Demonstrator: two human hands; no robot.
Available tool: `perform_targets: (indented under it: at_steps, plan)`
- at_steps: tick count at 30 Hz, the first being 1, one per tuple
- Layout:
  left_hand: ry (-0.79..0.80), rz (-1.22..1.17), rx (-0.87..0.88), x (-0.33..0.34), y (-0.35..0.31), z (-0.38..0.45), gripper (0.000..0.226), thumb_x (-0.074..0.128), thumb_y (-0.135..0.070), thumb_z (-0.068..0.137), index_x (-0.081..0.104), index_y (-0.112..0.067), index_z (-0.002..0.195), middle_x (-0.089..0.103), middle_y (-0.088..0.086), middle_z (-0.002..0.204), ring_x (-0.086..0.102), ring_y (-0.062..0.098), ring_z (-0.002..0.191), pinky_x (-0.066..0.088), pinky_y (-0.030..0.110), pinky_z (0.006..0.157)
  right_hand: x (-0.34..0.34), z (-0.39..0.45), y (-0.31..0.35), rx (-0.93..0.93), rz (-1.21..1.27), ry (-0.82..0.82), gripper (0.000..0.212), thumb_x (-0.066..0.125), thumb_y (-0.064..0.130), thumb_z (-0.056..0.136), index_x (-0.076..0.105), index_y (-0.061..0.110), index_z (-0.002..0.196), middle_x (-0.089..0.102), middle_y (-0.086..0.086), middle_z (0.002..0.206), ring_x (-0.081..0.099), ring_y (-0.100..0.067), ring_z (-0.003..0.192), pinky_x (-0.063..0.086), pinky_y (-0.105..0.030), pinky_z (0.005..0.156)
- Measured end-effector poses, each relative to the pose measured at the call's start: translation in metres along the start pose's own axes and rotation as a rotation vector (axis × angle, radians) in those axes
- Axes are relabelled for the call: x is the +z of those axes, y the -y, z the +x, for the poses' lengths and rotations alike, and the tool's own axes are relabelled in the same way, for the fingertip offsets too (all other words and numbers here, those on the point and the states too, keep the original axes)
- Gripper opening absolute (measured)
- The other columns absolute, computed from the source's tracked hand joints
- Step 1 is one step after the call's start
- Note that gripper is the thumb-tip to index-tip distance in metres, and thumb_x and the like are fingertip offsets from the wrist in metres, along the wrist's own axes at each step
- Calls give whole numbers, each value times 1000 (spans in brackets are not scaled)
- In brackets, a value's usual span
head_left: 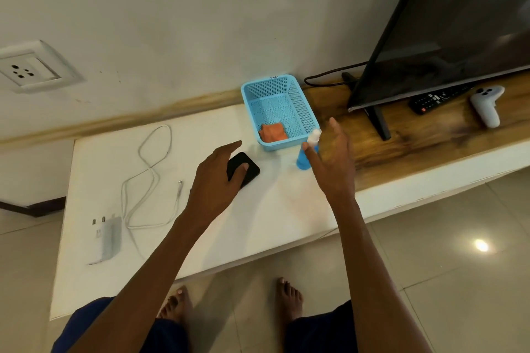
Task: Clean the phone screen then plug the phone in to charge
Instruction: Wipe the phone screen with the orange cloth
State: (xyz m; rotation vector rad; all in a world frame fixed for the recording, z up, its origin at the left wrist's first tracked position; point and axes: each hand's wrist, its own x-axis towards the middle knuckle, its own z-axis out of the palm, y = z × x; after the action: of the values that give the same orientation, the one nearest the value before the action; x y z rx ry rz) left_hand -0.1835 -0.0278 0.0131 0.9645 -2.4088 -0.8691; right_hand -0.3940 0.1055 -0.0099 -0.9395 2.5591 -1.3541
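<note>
A black phone [249,168] lies flat on the white counter [258,218]. My left hand [216,180] rests over its near end with fingers spread and straight. My right hand [332,157] hovers open beside a blue spray bottle [304,156] with a white cap; its fingers are straight and hold nothing. An orange cloth [274,132] lies in the blue basket [304,106] behind the bottle. A white cable [149,169] loops across the counter's left part, and a white charger plug [105,238] lies near the front left edge.
A wall socket [27,67] sits on the wall at far left. To the right, a TV [447,26] stands on a wooden shelf [424,135] with a black remote [433,100] and a white controller [486,107]. My bare feet stand on the tiled floor below.
</note>
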Motion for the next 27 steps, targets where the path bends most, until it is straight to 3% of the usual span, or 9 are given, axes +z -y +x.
perform_targets:
  at_steps: [3,5,7,9,12,16,20,24,27]
  plan:
    - [-92,-87,-44,-10,9,-11,42,57,-31,98,49,-29,139,52,-14,139,47,-1,123,30,10,100,1,-9,22,-174,-87,-314,59,58,48,94,45,15,142,51,-7,143,45,-20,131,45,-42,106]
    - [-144,-158,-64,-13,16,-21,39,56,-30,98,51,-30,137,54,-17,135,48,-2,121,28,0,96,10,-17,39,-417,-83,-391,49,60,40,96,52,9,133,56,-10,136,49,-25,129,43,-38,107]
    - [-182,-204,-72,-16,21,-26,36,56,-29,98,53,-29,134,57,-14,134,52,0,119,32,0,94,27,-30,60,-592,-3,-287,37,62,32,97,54,12,127,59,-8,127,53,-22,123,44,-32,104]
    - [-192,-208,-83,-18,25,-24,36,56,-29,99,52,-30,134,58,-15,132,52,0,117,37,7,93,46,-47,76,-626,19,-92,29,62,28,96,59,14,122,66,-4,120,57,-17,116,48,-27,98]
    - [-181,-164,-88,-23,30,-18,38,56,-27,99,51,-28,137,58,-11,134,54,7,119,40,18,99,63,-59,80,-494,-64,132,27,61,24,97,66,12,120,70,-3,118,62,-17,111,54,-32,93]
    - [-101,-70,-87,-29,41,-8,43,55,-27,99,48,-23,142,55,-3,142,53,18,127,43,41,109,63,-39,78,-341,-27,84,19,58,17,99,68,11,114,71,-2,114,66,-15,102,56,-32,88]
    - [-34,-14,-57,-33,49,-2,44,53,-31,100,49,-22,143,53,-2,144,52,19,130,40,41,110,68,8,82,-177,-100,189,22,52,17,102,66,13,118,68,-5,118,64,-19,105,53,-36,91]
    - [-26,-1,-32,-39,62,-3,42,54,-31,100,52,-20,140,56,-2,140,56,20,124,43,40,106,87,60,82,-19,-343,340,31,54,20,98,60,20,129,62,-3,132,57,-24,121,40,-35,102]
    - [-44,-8,-34,-47,71,-4,41,54,-31,99,53,-20,138,58,-2,137,59,19,118,45,38,104,97,82,78,-11,-556,436,37,57,32,97,56,23,133,60,-3,136,55,-27,123,38,-36,104]
